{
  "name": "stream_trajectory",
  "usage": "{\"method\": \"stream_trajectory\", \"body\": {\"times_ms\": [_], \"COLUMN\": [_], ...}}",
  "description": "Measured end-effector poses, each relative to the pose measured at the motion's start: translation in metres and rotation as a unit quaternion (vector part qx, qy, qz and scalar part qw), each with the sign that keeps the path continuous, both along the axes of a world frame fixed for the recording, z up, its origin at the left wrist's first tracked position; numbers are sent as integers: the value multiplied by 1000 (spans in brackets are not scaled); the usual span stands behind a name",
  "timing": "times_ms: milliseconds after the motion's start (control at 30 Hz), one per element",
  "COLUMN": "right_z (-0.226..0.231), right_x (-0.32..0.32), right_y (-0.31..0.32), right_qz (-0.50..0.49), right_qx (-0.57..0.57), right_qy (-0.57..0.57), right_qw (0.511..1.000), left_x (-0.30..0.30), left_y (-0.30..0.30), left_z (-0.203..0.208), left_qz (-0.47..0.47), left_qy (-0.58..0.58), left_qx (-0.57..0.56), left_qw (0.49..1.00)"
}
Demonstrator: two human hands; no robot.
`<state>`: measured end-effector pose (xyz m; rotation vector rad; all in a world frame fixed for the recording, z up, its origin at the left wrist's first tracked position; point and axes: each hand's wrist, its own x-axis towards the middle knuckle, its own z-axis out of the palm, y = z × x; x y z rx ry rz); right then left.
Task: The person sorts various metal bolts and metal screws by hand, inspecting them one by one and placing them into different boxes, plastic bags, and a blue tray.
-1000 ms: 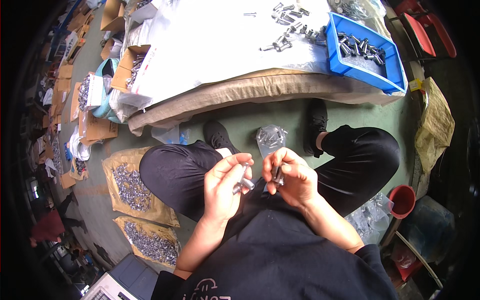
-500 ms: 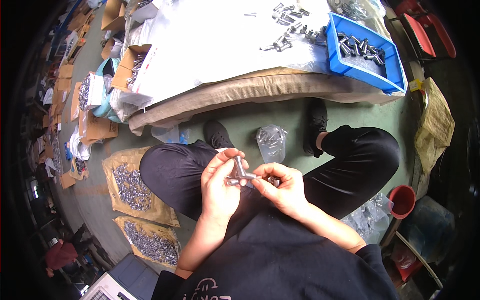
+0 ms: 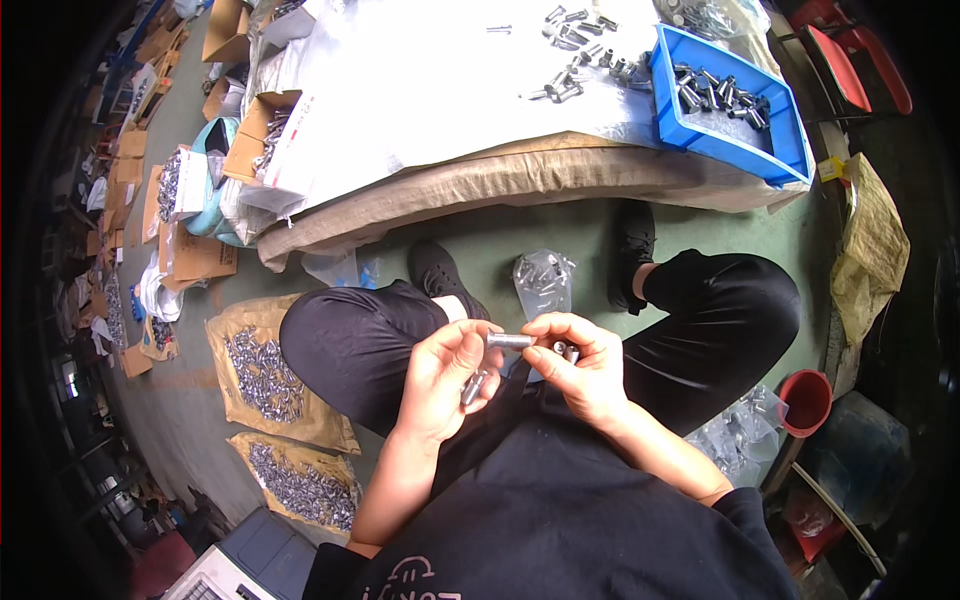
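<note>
Above my lap, a short shiny metal tube fitting (image 3: 510,341) lies level between my two hands. The thumb and fingertips of my left hand (image 3: 432,385) pinch one end of it. A second metal tube fitting (image 3: 472,388) is tucked in the lower fingers of that hand. My right hand (image 3: 592,375) is closed, its thumb and forefinger at the other end of the level fitting. Ends of further metal fittings (image 3: 570,353) show between its curled fingers; how many it holds is hidden.
Ahead stands a white-covered table (image 3: 420,90) with loose metal fittings (image 3: 575,40) and a blue bin (image 3: 735,150) of them. A clear bag (image 3: 543,285) of parts is on the floor between my feet. Sacks (image 3: 335,425) heaped with parts lie left, a red bucket (image 3: 806,402) right.
The fitting that stood upright in my left fingers is gone from that pose; one now lies level between both hands. My right hand has shifted slightly right, and the left hand has turned.
</note>
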<state>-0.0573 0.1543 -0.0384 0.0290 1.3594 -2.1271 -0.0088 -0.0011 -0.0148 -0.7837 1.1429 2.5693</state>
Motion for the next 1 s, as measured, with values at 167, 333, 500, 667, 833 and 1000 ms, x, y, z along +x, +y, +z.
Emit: {"method": "stream_trajectory", "body": {"times_ms": [167,333,500,667,833,1000], "right_z": [1,4,2,11,23,24], "right_x": [-1,-5,-15,-114,-199,-118], "right_y": [-2,1,3,32,91,30], "right_qz": [-5,-10,-41,-246,-312,-128], "right_qx": [22,20,-10,17,-61,104], "right_qy": [16,4,-29,-20,-62,-6], "right_qw": [1000,1000,999,969,946,986], "left_x": [-1,-4,-4,1,-3,-10], "left_y": [2,4,7,-6,1,2], "left_z": [8,10,2,-9,-18,-15], "left_qz": [-5,-22,26,24,70,125], "left_qy": [-10,0,4,-57,-33,-14], "left_qx": [-71,-114,-55,104,212,227], "left_qw": [997,993,998,993,974,966]}}
